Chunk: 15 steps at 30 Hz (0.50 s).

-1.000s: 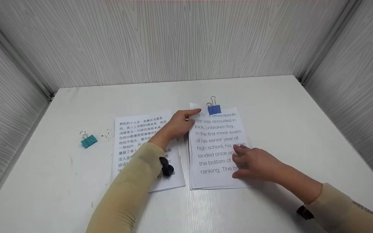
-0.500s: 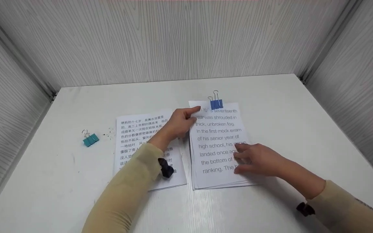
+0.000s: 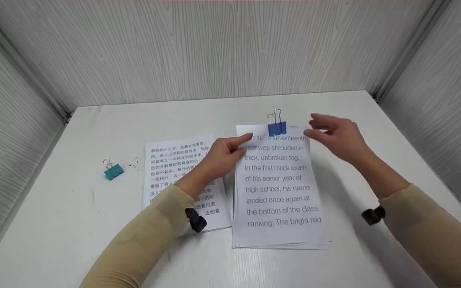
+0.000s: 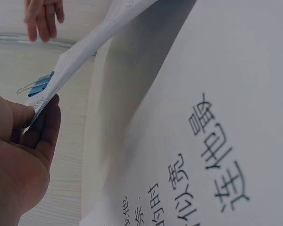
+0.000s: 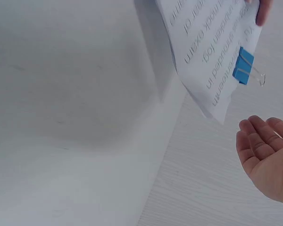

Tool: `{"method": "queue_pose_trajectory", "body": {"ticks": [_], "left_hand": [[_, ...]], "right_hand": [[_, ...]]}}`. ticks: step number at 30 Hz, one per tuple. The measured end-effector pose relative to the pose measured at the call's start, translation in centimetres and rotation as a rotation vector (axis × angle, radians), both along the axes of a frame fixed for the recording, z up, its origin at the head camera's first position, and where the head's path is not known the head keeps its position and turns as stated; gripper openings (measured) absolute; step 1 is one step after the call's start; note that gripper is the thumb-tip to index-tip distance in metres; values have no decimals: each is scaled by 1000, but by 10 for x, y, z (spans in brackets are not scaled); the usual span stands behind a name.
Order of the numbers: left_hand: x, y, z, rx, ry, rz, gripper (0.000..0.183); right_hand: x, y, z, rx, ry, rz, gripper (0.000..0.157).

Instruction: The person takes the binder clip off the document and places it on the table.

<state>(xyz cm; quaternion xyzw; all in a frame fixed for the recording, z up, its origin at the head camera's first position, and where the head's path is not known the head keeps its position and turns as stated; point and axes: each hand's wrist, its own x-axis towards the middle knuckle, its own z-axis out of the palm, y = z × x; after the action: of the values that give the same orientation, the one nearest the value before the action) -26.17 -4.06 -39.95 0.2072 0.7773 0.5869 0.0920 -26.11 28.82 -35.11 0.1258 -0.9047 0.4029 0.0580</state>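
My left hand pinches the top left corner of a stack of English-printed sheets, thumb on the front and fingers behind, as the left wrist view shows. The stack's upper end is raised off the table. A blue binder clip grips the top edge near its middle, its wire handles pointing up. My right hand is by the top right corner, fingers spread from the thumb. In the right wrist view a gap shows between that hand and the sheets.
Left of the held sheets lies a second stack with Chinese text, partly covered by my left forearm. Farther left, a teal binder clip rests on the white table. Grey wood-grain panels stand at the back and sides.
My right hand has left the lower right side of the English sheets and moved up to their top right corner. The left hand has kept its hold; the stack's top has come up.
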Motion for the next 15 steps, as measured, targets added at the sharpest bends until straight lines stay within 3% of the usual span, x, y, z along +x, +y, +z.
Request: {"method": "queue_pose_trajectory", "body": {"ticks": [7,12,15], "left_hand": [[13,3,3,65,17,-63,46],[19,4,3,60,31,-81,45],[20,5,2,72,29,-93,45]], "right_hand": [[-35,-4,27,-125,-229,161,62],[-43,-15,44,-114,-347,295,55],[-51,-19,43,-123,-391,340,52]]}}
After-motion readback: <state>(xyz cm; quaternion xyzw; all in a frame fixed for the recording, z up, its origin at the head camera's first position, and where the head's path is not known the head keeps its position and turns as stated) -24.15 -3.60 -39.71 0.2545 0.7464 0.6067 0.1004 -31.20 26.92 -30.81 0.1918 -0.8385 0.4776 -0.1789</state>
